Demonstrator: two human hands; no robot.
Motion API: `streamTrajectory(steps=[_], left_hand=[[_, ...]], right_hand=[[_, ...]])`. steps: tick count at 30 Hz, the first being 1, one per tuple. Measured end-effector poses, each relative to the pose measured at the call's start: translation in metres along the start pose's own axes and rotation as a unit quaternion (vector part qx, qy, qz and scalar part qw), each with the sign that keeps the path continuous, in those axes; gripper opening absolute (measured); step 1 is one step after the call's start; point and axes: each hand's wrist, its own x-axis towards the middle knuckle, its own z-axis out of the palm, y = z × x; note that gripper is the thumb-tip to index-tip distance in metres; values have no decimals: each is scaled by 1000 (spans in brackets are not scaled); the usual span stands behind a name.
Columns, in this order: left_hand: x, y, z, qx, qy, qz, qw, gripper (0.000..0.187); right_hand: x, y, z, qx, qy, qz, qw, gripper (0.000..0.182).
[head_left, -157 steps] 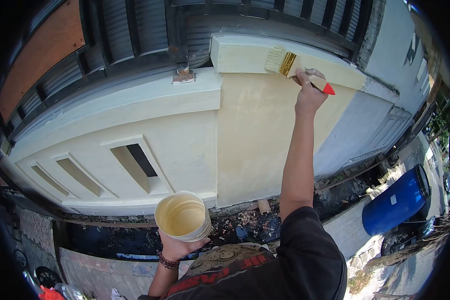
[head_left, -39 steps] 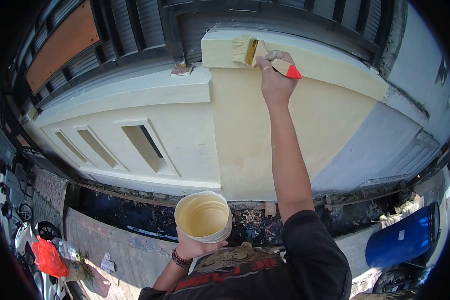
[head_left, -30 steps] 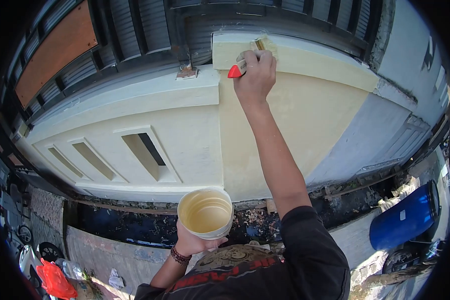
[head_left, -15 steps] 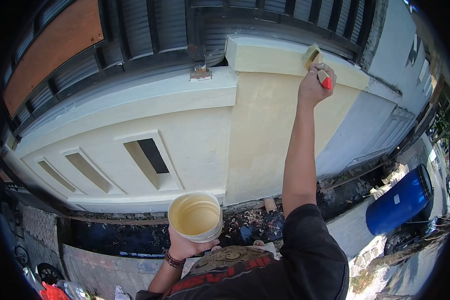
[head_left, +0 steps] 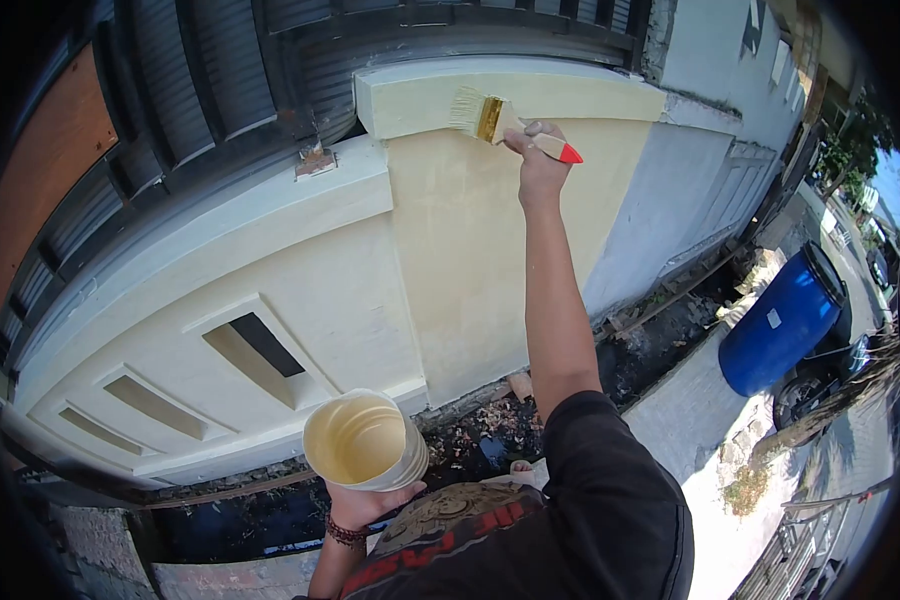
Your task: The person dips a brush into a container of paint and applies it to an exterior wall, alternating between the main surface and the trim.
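Note:
My right hand (head_left: 543, 160) is closed round the handle of a paintbrush (head_left: 492, 118) with a red tip. The bristles touch the front face of the pale yellow ledge (head_left: 560, 97) along the top of the wall. Lower down, my left hand (head_left: 362, 502) holds a white bucket (head_left: 410, 452) from beneath, its open top tilted toward me and its inside coated with cream paint. Behind the right forearm stands the yellow wall panel (head_left: 465, 250).
Dark metal fencing (head_left: 220, 80) rises above the wall. A ditch (head_left: 240, 525) with dark water and debris runs along its foot. On the right are a blue barrel (head_left: 782, 322), a ladder (head_left: 795, 550) and a grey-white wall section (head_left: 625, 210).
The view has shifted and turned. My right hand has moved the brush left along the ledge, and the brush now lies more sideways. The bucket remains in my left hand.

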Motion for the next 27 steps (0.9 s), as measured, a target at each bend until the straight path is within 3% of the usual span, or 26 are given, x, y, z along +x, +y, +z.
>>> streamTrajectory(steps=[1,2,4,5,7,9,12,13,15,18,19,20,21,24,26,27], left_hand=[[-1,1,-1,-2,-2,-8,1000,87],[1,1,-1,-4,-2,-12,1000,87],[1,0,1,-27,7,-36,999,89],[3,1,2,-49,14,-61,997,92],[7,2,4,-44,8,-63,997,92],[10,4,11,-41,-1,-66,997,92],[18,6,22,-31,-6,-51,998,94],[18,5,25,-15,-8,-41,999,95],[18,5,30,8,-6,-35,999,96],[15,7,39,27,6,-44,999,96],[13,8,41,52,3,-49,997,97],[13,8,44,77,0,-54,996,97],[15,9,48,80,8,-56,995,97],[19,16,63,82,26,-65,994,98],[23,19,76,60,55,-89,993,99],[27,19,84,61,57,-90,992,99]], right_hand=[[7,-2,-12,4,69,-12,998,24],[11,2,-15,6,67,-16,998,24],[6,0,-17,-148,207,-222,941,18],[2,6,-11,-280,211,-311,883,21],[-22,11,24,-314,91,-347,879,25],[-69,11,63,-379,-51,-317,868,29],[-116,1,95,-196,-268,-305,893,23],[-109,-2,91,-196,-263,-304,894,23],[-89,-5,81,-93,-286,-184,936,20],[-7,-20,18,-95,-149,-109,978,13],[24,-19,-13,13,-110,14,994,15],[54,-15,-46,55,-80,-8,995,20],[85,-11,-84,-22,-44,-62,997,22],[150,-15,-172,-85,66,-132,985,21],[171,-13,-196,-122,100,-146,977,19],[179,-9,-203,-223,127,-214,943,19]])
